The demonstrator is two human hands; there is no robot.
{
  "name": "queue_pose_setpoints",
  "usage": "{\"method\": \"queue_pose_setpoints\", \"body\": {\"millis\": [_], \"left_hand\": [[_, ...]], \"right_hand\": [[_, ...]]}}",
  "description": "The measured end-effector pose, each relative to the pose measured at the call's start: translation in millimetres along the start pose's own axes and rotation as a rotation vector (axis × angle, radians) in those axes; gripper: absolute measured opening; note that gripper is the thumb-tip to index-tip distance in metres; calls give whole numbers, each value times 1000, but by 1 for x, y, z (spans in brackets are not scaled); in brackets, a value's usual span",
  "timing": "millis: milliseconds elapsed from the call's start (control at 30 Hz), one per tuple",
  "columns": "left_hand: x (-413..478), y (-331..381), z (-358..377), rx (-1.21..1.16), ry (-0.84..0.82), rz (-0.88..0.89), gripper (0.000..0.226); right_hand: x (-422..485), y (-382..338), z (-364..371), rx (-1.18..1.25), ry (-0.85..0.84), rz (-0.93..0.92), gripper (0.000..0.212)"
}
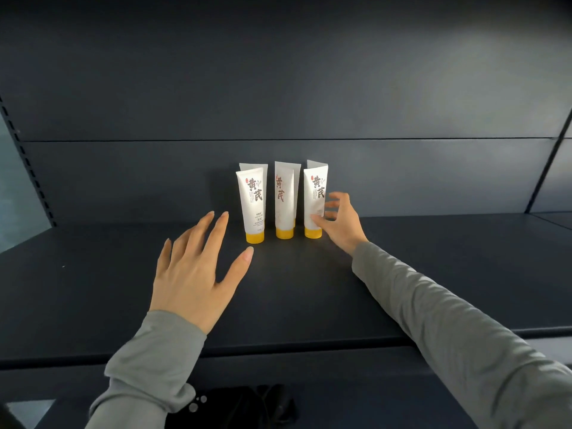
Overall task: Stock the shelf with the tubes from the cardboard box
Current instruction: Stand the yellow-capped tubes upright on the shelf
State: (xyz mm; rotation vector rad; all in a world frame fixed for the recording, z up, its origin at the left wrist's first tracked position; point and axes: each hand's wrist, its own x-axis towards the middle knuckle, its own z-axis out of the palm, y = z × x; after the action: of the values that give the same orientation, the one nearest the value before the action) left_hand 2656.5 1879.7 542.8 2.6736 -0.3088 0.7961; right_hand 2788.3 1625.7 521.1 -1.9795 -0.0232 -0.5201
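Several white tubes with yellow caps stand cap-down near the back of the dark shelf (309,289). In the front row are a left tube (252,202), a middle tube (283,201) and a right tube (314,199), each with another tube partly hidden behind it. My right hand (339,221) is beside the right tube, thumb touching its lower side, fingers spread and loosely bent, not closed round it. My left hand (193,274) hovers flat over the shelf, fingers spread, just left of the left tube and holding nothing. The cardboard box is out of view.
The shelf's dark back panel (278,103) rises right behind the tubes. A slotted upright (28,168) runs down the left side and another upright (548,168) on the right. The shelf's front edge (278,345) crosses below my hands. A dark object (272,407) lies below.
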Motion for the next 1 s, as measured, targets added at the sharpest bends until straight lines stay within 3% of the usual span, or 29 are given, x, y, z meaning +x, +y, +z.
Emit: {"method": "queue_pose_setpoints", "body": {"millis": [233, 400, 667, 867, 1000], "left_hand": [[-5, 30, 3, -121, -51, 166, 85], [-27, 64, 9, -288, -68, 314, 80], [-74, 133, 23, -476, -224, 567, 80], [-137, 186, 43, -599, -319, 720, 70], [-169, 228, 67, -520, -418, 758, 72]], "right_hand": [[-67, -33, -53, -455, 77, -155, 53], [-160, -43, -103, -698, 166, -198, 60], [-306, -19, -188, -859, 360, 113, 71], [-382, 23, -229, -663, 444, 327, 73], [-436, 51, -255, -694, 480, 426, 71]]}}
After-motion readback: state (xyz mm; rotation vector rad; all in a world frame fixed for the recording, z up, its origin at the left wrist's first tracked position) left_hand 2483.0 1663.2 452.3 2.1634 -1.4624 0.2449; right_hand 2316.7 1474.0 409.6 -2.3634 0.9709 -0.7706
